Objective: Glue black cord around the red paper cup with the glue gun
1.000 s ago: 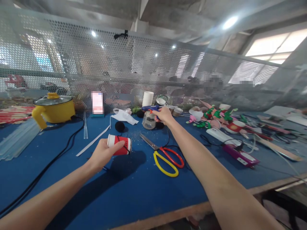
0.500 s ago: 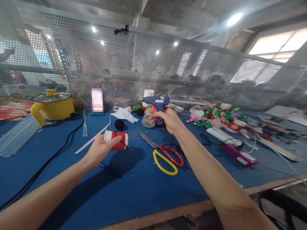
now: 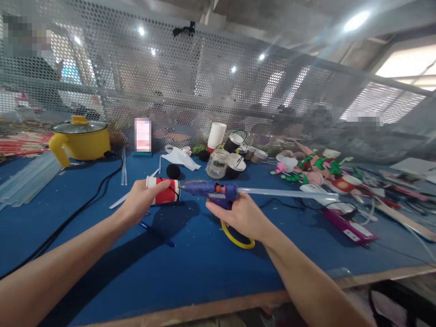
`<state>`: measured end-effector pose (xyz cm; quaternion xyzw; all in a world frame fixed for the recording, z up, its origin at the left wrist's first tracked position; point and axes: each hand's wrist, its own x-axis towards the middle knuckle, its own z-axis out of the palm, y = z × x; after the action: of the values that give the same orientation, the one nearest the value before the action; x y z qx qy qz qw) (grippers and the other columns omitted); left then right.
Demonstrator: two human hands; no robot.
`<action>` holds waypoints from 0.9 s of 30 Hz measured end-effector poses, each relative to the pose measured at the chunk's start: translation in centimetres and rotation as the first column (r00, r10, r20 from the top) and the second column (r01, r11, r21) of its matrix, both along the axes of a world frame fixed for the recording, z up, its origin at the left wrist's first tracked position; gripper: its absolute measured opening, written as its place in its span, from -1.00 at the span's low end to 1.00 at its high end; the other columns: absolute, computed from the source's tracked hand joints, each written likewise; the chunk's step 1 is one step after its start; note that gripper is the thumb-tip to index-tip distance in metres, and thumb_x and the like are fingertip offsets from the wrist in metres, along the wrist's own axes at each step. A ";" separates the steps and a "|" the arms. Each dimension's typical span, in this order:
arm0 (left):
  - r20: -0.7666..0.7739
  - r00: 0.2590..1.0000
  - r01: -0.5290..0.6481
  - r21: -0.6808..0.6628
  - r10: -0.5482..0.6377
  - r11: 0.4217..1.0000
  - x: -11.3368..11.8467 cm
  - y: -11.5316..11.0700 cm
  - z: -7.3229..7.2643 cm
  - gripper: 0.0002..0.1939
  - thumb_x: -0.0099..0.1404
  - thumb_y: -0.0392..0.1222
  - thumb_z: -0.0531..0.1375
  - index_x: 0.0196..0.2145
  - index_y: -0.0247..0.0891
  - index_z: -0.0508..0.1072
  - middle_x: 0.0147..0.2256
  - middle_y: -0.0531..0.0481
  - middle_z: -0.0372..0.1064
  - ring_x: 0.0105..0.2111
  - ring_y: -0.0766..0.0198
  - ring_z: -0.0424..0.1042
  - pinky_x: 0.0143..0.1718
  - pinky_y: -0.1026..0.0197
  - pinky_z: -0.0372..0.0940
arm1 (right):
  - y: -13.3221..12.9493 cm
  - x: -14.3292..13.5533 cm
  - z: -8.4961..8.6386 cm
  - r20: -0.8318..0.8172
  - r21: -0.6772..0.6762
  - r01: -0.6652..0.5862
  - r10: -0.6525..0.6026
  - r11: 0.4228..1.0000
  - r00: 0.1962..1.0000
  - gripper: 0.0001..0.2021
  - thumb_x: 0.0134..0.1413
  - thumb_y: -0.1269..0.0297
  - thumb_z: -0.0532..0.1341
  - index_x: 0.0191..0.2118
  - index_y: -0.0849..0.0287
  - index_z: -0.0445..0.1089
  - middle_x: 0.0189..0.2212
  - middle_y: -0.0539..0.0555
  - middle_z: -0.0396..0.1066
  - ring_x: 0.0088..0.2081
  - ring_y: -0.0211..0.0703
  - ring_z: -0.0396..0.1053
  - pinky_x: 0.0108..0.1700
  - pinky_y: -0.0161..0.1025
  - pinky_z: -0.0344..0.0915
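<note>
My left hand (image 3: 139,200) is closed around a red and white paper cup (image 3: 166,191) with dark lines on it, lying sideways above the table. In my right hand (image 3: 241,215) is a blue hot glue gun (image 3: 211,190), its nozzle pointing left at the cup's end; I cannot tell whether it touches. A long clear glue stick (image 3: 286,194) sticks out of the gun's back. Scissors lie partly hidden under the right hand, with a yellow handle loop (image 3: 238,238) showing. Behind the cup sits a black pompom (image 3: 173,171).
A glass jar (image 3: 217,164) and several paper cups (image 3: 218,135) stand at the back. To the left are a yellow electric pot (image 3: 81,143) and clear glue sticks (image 3: 30,181). A purple power strip (image 3: 349,225) and craft pieces (image 3: 316,170) lie right. A blue pen (image 3: 158,234) lies in front.
My right hand has brought the glue gun from near the jar down and toward the cup, turning its nozzle to it. The cup stays in my left hand. The view has shifted slightly.
</note>
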<state>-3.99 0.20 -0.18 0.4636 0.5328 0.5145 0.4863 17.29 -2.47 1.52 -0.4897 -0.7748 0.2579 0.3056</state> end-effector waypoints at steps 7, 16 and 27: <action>0.079 0.997 0.003 -0.058 0.002 0.998 0.2 -0.1 0.4 -0.74 -0.15 -0.09 0.31 -0.55 -0.36 0.48 -0.61 -0.04 0.46 -0.57 0.25 0.41 -0.49 0.25 0.27 | 0.0 -0.2 -0.6 0.173 0.308 -0.047 -0.007 0.950 0.985 -0.79 -0.04 0.23 0.06 -0.62 0.13 0.13 -0.72 -0.05 0.18 -0.60 -0.24 0.20 -0.52 -0.31 0.15; 0.011 1.000 0.024 -0.014 -0.023 1.000 0.2 -0.2 0.2 -0.76 -0.10 -0.08 0.27 -0.55 -0.35 0.47 -0.64 -0.01 0.43 -0.61 0.26 0.39 -0.56 0.27 0.23 | 0.4 0.2 -1.3 0.201 0.400 -0.092 0.011 0.912 0.980 -0.87 -0.02 0.28 0.08 -0.53 0.14 0.20 -0.59 0.01 0.30 -0.51 -0.20 0.27 -0.42 -0.29 0.20; -0.113 0.994 -0.009 0.042 0.014 0.999 0.0 -0.1 -0.2 -0.78 -0.09 -0.07 0.25 -0.57 -0.30 0.44 -0.71 0.01 0.35 -0.67 0.24 0.35 -0.72 0.30 0.09 | 0.0 0.1 -1.0 0.166 0.307 -0.042 -0.010 0.951 0.986 -0.87 -0.04 0.29 0.09 -0.54 0.15 0.17 -0.57 0.01 0.30 -0.54 -0.23 0.26 -0.48 -0.31 0.17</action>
<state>-3.94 0.06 -0.36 0.4990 0.5513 0.5012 0.4426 17.42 -2.44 0.53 -0.4491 -0.8323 0.0940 0.3110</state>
